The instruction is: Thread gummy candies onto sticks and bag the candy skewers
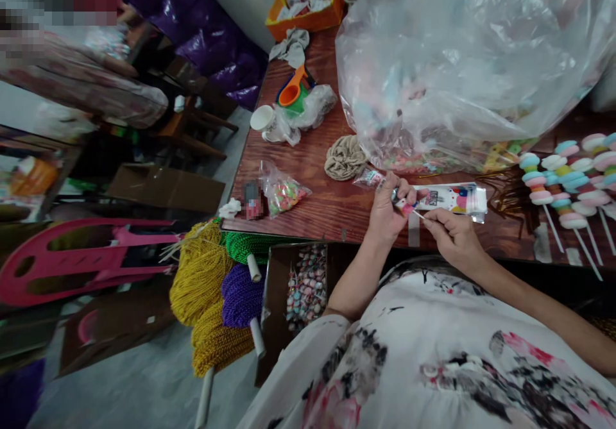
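Observation:
My left hand (386, 210) is closed around a skewer in a clear wrapper (369, 177), whose end sticks out past the fingers on the left. A pink piece (405, 207) shows at the palm; the rest is hidden by the fingers. From it a thin white stick (418, 214) runs to my right hand (455, 233), which pinches its end between thumb and fingers. Just behind the hands lie flat printed plastic bags (457, 199). Several skewers of pastel puffy pieces (572, 176) lie at the right of the table, sticks pointing toward me.
A big clear plastic bag (462, 63) covers the table's back right. Brown knotted cloth (344, 158), a small bag of colourful pieces (283, 192), a paper cup (262, 118) and orange scissors handles (291, 92) lie leftward. Below stand a box (274, 294) and yellow cord (199, 275). Another person (96, 76) sits far left.

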Tool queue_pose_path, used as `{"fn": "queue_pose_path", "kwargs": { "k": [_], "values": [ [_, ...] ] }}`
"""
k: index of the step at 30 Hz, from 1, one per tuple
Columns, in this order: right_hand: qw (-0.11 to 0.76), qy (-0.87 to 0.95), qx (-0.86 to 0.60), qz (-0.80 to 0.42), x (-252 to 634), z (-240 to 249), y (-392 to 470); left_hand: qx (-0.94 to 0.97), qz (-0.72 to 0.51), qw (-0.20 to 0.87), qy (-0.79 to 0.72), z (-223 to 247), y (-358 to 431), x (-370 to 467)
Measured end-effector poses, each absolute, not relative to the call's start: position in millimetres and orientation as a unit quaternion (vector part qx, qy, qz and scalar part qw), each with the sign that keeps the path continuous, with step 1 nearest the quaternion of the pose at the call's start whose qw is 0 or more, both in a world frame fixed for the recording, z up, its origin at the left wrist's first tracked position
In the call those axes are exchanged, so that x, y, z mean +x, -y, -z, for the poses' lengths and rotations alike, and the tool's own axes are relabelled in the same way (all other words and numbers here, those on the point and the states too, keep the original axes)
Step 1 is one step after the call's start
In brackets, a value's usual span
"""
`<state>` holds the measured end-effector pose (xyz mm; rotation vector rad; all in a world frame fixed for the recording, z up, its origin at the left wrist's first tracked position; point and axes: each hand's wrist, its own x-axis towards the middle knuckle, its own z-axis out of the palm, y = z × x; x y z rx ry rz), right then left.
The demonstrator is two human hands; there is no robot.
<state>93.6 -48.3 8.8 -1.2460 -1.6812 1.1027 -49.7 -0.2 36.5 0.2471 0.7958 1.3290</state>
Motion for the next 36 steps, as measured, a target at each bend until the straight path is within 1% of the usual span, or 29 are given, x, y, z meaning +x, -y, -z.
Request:
{"fn": "queue_pose_path", "kwargs": {
  "k": [3,6,10,12,17,22,23,25,26,27,28,29,31,32,33,34,36],
  "values": [
    [0.404,0.6,-0.485,-0.492,81,-13,41,0.119,-0.587,0.717,-0.356,-32,5,-38],
    [0.419,0.579,-0.483,-0.505,78,-13,35,0.096,-0.595,0.725,-0.332,-28,7,-35],
    [0.364,0.66,-0.473,-0.456,90,-8,39,0.081,-0.613,0.713,-0.33,-26,6,-42],
    [0.356,0.679,-0.475,-0.432,97,-6,43,0.089,-0.606,0.717,-0.333,-27,8,-44],
    [0.395,0.687,-0.484,-0.371,89,-7,49,0.138,-0.597,0.727,-0.31,-26,12,-25],
    [0.413,0.696,-0.487,-0.33,84,-9,41,0.176,-0.588,0.7,-0.366,-16,18,-9],
    [0.415,0.692,-0.49,-0.329,90,-9,37,0.207,-0.57,0.701,-0.377,-16,24,-11],
    [0.417,0.687,-0.502,-0.32,109,-14,28,0.329,-0.495,0.704,-0.389,-21,40,-21],
    [0.409,0.692,-0.509,-0.308,120,-18,22,0.418,-0.443,0.691,-0.389,-27,49,-28],
    [0.394,0.703,-0.518,-0.287,131,-24,17,0.517,-0.397,0.651,-0.389,-35,57,-37],
    [0.369,0.722,-0.523,-0.264,141,-32,13,0.614,-0.366,0.578,-0.394,-45,61,-46],
    [0.336,0.746,-0.522,-0.241,149,-41,10,0.692,-0.358,0.478,-0.405,-55,63,-55],
    [0.276,0.791,-0.499,-0.224,157,-60,6,0.776,-0.339,0.297,-0.441,-71,55,-71],
    [0.255,0.808,-0.479,-0.231,158,-70,5,0.791,-0.316,0.243,-0.463,-75,48,-77],
    [0.243,0.818,-0.46,-0.245,158,-78,5,0.805,-0.29,0.223,-0.467,-77,39,-80],
    [0.241,0.822,-0.443,-0.263,157,-85,5,0.818,-0.267,0.236,-0.452,-76,32,-81],
    [0.264,0.807,-0.43,-0.305,154,-91,4,0.808,-0.26,0.33,-0.414,-68,23,-78]
  ]
}}
